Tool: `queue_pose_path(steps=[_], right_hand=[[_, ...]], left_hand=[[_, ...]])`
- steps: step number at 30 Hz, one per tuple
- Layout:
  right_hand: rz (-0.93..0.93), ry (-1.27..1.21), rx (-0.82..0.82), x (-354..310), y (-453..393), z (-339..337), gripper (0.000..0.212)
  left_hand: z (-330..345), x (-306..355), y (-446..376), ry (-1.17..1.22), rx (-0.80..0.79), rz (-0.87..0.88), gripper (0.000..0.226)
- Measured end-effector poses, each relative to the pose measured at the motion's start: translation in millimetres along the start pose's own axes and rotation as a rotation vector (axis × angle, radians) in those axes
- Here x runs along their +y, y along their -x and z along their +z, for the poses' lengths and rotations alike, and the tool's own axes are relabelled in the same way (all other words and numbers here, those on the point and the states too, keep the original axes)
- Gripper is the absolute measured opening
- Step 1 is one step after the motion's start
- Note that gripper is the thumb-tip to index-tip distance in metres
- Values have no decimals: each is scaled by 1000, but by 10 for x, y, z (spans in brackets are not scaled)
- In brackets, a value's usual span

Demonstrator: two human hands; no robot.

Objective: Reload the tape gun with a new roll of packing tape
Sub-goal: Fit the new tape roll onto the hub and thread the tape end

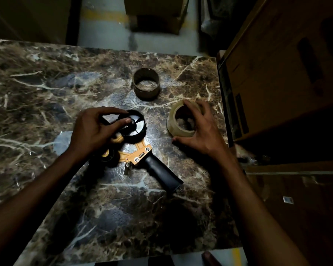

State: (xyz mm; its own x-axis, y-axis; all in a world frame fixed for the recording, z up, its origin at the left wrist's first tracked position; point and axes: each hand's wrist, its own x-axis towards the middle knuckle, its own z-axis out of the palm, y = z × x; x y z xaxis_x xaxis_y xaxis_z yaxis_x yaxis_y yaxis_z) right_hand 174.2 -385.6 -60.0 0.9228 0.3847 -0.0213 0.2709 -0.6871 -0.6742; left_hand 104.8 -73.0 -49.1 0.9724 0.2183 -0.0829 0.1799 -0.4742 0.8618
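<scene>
Tape gun [136,150] lies flat on the marble counter [37,93] — orange frame, black handle, bare black hub. Left hand [92,131] pinches the hub; right hand [198,131] cups the clear tape roll [176,123] — empty cardboard core [146,83] behind.

We see a dark marble table [46,83] with white lines in it. A tape gun [140,150] lies flat in the middle. An empty brown cardboard ring [146,84] stands nearer the far edge. A clear tape roll [178,121] sits near the right edge.
</scene>
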Motion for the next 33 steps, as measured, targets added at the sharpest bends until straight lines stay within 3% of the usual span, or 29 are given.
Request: queue_pose_path(steps=[14, 18, 27, 33], right_hand=[[-178, -16, 27, -672, -272, 45, 114], [-222, -51, -23, -827, -292, 188, 113], [-247, -138, -126, -998, -320, 425, 116], [-216, -127, -158, -1043, -320, 539, 122]], left_hand=[[-85, 258, 116, 85, -12, 193, 33], [-156, 209, 133, 80, -18, 162, 39], [-338, -7, 303, 3, 44, 142, 29], [-366, -57, 424, 116, 35, 85, 29]])
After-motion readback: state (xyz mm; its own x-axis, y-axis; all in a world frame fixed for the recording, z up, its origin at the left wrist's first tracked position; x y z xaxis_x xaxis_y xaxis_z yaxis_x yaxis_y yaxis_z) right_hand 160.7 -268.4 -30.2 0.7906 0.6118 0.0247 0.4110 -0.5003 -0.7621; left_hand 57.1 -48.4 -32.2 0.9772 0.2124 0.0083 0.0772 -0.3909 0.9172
